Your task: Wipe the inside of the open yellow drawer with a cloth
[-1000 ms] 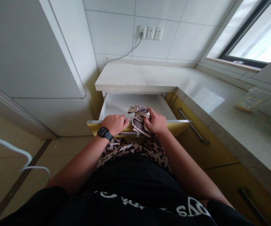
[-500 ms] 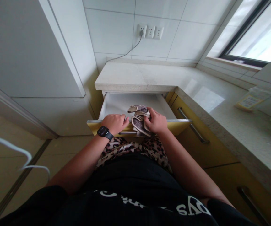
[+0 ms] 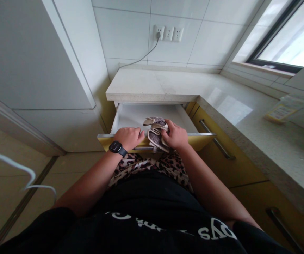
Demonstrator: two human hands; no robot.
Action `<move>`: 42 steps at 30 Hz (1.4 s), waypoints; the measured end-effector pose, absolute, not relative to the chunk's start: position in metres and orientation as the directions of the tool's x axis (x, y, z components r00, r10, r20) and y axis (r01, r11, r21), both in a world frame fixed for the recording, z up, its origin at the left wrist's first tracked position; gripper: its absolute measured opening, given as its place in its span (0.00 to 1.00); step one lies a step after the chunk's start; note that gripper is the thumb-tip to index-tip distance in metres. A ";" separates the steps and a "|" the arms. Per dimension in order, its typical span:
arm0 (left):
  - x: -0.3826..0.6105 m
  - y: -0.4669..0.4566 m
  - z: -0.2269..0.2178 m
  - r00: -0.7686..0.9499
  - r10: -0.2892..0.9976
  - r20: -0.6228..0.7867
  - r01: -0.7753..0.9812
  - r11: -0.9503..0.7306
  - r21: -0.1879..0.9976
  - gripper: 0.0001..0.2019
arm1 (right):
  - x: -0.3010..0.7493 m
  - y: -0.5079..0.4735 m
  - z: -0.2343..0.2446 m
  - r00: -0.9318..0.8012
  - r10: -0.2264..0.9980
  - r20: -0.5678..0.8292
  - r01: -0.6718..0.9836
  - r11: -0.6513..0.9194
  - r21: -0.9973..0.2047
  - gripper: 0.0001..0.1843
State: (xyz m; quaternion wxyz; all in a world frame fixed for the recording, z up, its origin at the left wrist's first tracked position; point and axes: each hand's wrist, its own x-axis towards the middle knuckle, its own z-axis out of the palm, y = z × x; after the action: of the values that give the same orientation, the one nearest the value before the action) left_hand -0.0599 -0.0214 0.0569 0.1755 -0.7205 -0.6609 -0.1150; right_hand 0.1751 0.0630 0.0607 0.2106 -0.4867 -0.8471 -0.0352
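A yellow-fronted drawer (image 3: pixel 202 139) stands pulled out below the pale countertop (image 3: pixel 152 86), its white inside showing. My left hand (image 3: pixel 129 137), with a black watch on the wrist, is curled over the drawer's front edge. My right hand (image 3: pixel 175 134) grips a bunched grey and beige cloth (image 3: pixel 155 132) at the drawer's front rim, partly over the edge.
A white cabinet (image 3: pixel 35 60) rises on the left. Further yellow drawers with metal bar handles (image 3: pixel 216 144) run along the right under the counter. Wall sockets (image 3: pixel 168 33) with a plugged cable sit above. A clear bag with a yellow label (image 3: pixel 280 111) lies by the window.
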 end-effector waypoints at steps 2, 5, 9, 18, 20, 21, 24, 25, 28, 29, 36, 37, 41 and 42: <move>-0.060 -0.021 0.057 0.100 0.914 0.393 0.993 -0.065 -0.100 0.24 | 0.175 0.063 0.061 -0.438 0.808 0.393 0.839 0.525 -0.144 0.27; -0.060 -0.021 0.056 0.103 0.916 0.387 0.993 -0.069 -0.099 0.24 | 0.175 0.062 0.061 -0.437 0.811 0.390 0.841 0.522 -0.142 0.27; -0.060 -0.020 0.055 0.110 0.912 0.395 0.991 -0.072 -0.110 0.24 | 0.175 0.062 0.061 -0.435 0.810 0.394 0.840 0.523 -0.146 0.27; -0.060 -0.021 0.056 0.102 0.912 0.397 0.992 -0.063 -0.111 0.24 | 0.175 0.061 0.063 -0.437 0.811 0.390 0.839 0.524 -0.149 0.28; -0.059 -0.022 0.057 0.104 0.915 0.389 0.992 -0.066 -0.109 0.24 | 0.174 0.060 0.065 -0.437 0.814 0.382 0.839 0.522 -0.153 0.28; -0.059 -0.022 0.057 0.103 0.918 0.383 0.992 -0.066 -0.108 0.25 | 0.174 0.060 0.065 -0.436 0.817 0.377 0.840 0.520 -0.154 0.28; -0.059 -0.022 0.058 0.095 0.927 0.362 0.993 -0.061 -0.104 0.25 | 0.174 0.059 0.066 -0.435 0.823 0.365 0.843 0.514 -0.156 0.28; -0.059 -0.022 0.058 0.091 0.929 0.358 0.993 -0.058 -0.102 0.26 | 0.174 0.059 0.066 -0.435 0.823 0.364 0.843 0.515 -0.156 0.28; -0.059 -0.021 0.058 0.088 0.927 0.366 0.993 -0.052 -0.108 0.25 | 0.174 0.059 0.065 -0.437 0.818 0.373 0.839 0.520 -0.158 0.28; -0.059 -0.021 0.058 0.091 0.925 0.370 0.992 -0.052 -0.114 0.25 | 0.175 0.059 0.065 -0.438 0.815 0.379 0.838 0.523 -0.158 0.28; -0.060 -0.022 0.056 0.099 0.915 0.390 0.990 -0.051 -0.133 0.24 | 0.175 0.058 0.065 -0.446 0.807 0.387 0.835 0.531 -0.145 0.29; -0.060 -0.022 0.056 0.101 0.914 0.392 0.989 -0.051 -0.136 0.24 | 0.175 0.058 0.066 -0.446 0.807 0.387 0.836 0.530 -0.143 0.28; -0.060 -0.021 0.055 0.102 0.917 0.386 0.988 -0.049 -0.144 0.24 | 0.175 0.058 0.066 -0.443 0.806 0.393 0.835 0.531 -0.147 0.28; -0.060 -0.021 0.055 0.103 0.918 0.382 0.988 -0.050 -0.148 0.24 | 0.175 0.058 0.066 -0.442 0.805 0.395 0.835 0.531 -0.147 0.28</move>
State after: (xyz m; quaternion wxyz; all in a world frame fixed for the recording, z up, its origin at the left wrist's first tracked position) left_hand -0.0601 -0.0211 0.0549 0.1880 -0.7186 -0.6632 -0.0922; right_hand 0.1746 0.0575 0.0661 0.2131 -0.4832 -0.8485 -0.0346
